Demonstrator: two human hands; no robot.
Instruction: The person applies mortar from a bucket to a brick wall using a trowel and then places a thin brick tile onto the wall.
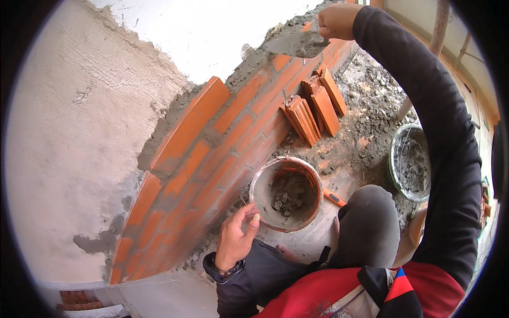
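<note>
My right hand [338,21] reaches out to the far end of the low brick wall [217,153], fingers closed round a trowel whose handle is hidden in the fist. The mortar-smeared trowel blade [299,45] lies over the wall's top course, against grey mortar. My left hand [238,236] hovers empty by the near-left rim of a bucket [254,183], fingers loosely bent and thumb apart. Inside that bucket, grey mortar [289,199] sits at the bottom. One brick [196,119] stands out along the wall's upper edge, with mortar beside it.
Several loose hollow bricks [324,108] stand on the rubble-strewn floor [366,100] beside the wall. An orange-handled tool [334,198] lies right of the bucket, near my bent knee [369,225]. Farther right is a second tub [395,164] of mortar. A plastered wall [79,143] rises at left.
</note>
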